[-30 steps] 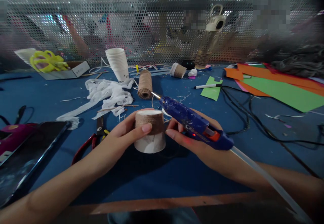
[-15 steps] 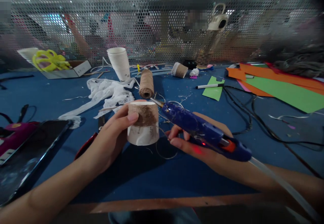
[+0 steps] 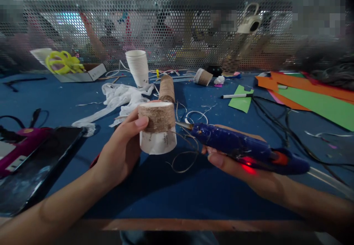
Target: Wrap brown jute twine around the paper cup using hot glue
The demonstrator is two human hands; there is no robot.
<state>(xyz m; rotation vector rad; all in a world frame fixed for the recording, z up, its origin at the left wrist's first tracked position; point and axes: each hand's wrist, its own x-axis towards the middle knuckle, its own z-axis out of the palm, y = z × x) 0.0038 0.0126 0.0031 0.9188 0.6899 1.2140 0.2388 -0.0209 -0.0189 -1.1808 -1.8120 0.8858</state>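
Observation:
My left hand point(image 3: 124, 145) is closed around a white paper cup point(image 3: 158, 142) whose upper part is wrapped in brown twine point(image 3: 160, 117). A loose end of the twine point(image 3: 190, 160) curls down beside the cup. In my right hand point(image 3: 221, 160) lies a blue hot glue gun point(image 3: 235, 141) with a small red light and a clear glue stick at its back. Its metal nozzle points left, close to the wrapped side of the cup; whether it touches is hard to tell. A twine spool point(image 3: 167, 89) lies behind the cup.
White lace point(image 3: 124, 93) and stacked paper cups point(image 3: 137, 68) are behind my left hand. A dark phone point(image 3: 41, 164) and purple power strip point(image 3: 26, 145) lie left. Black cords point(image 3: 276, 121), a marker point(image 3: 236, 96) and coloured paper point(image 3: 318, 101) are right. Perforated metal point(image 3: 171, 27) stands behind.
The glue gun has moved right and down, its nozzle going from above the cup's rim to beside it. My right fingers no longer pinch the twine end, which now hangs loose.

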